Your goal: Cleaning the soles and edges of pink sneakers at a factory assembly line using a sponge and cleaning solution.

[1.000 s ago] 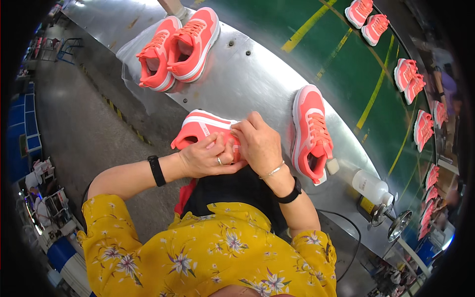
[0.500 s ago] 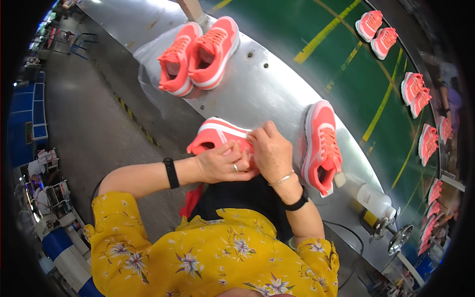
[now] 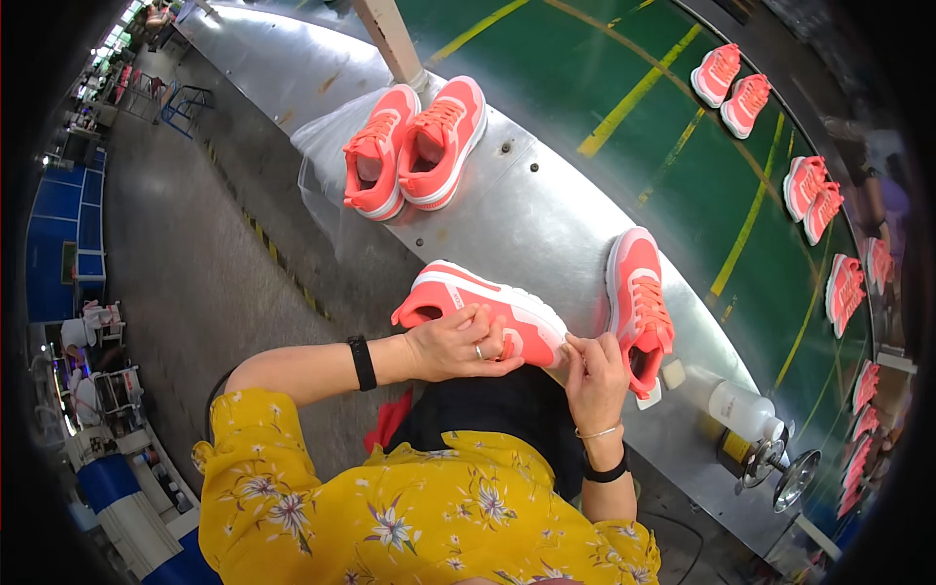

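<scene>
A coral-pink sneaker (image 3: 531, 331) with a white sole lies tilted on its side at the near table edge, its toe to the right. My left hand (image 3: 458, 344) is closed on its upper near the laces, fingers curled. At the toe, the fingers and thumb of my right hand (image 3: 598, 375) pinch the edge where upper meets sole. Whether something small is between those fingertips is hidden. Just right of my right hand, a matching sneaker (image 3: 641, 297) stands upright on the metal table. A pair of the same sneakers (image 3: 444, 146) stands farther back.
The metal table (image 3: 546, 210) borders a green conveyor belt (image 3: 673, 166) carrying several sneaker pairs. Clear plastic film (image 3: 317, 156) hangs by the back pair. At right are a white bottle (image 3: 741, 409), a metal dish (image 3: 798, 480) and a pale block (image 3: 673, 372). A post (image 3: 388, 39) rises behind.
My right hand has slid along the sole edge from the shoe's middle to its toe. More of the sneaker's side now shows. The whole view has shifted slightly.
</scene>
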The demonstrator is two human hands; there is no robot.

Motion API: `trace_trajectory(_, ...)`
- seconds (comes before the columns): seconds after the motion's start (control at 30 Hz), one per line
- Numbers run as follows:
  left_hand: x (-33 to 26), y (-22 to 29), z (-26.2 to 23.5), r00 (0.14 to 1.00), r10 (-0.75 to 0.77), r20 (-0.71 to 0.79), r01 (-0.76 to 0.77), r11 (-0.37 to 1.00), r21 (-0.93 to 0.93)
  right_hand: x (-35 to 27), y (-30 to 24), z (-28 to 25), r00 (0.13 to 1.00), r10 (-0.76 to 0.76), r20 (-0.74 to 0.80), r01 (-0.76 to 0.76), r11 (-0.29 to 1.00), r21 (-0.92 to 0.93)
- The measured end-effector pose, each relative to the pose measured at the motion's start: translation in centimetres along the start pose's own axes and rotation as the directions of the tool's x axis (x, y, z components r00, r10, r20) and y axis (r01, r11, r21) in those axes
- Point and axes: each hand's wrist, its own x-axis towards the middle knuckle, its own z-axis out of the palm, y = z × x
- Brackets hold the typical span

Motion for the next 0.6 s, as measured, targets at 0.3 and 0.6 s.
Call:
trace_trajectory(0.3,2.6,0.1,-1.7,0.979,-0.163,0.120,0.189,0.947,-0.258,-5.1,0.2,-2.4,0.994,-0.006,-0.106,0.021,0.990,0.140)
trace_trajectory(0.6,8.7,-2.7,1.0,0.562,-0.757,0.333,0.701,0.223,-0.677,-6.1,4.5,-5.3,0.767,0.134,-0.628,-0.059,0.989,0.139)
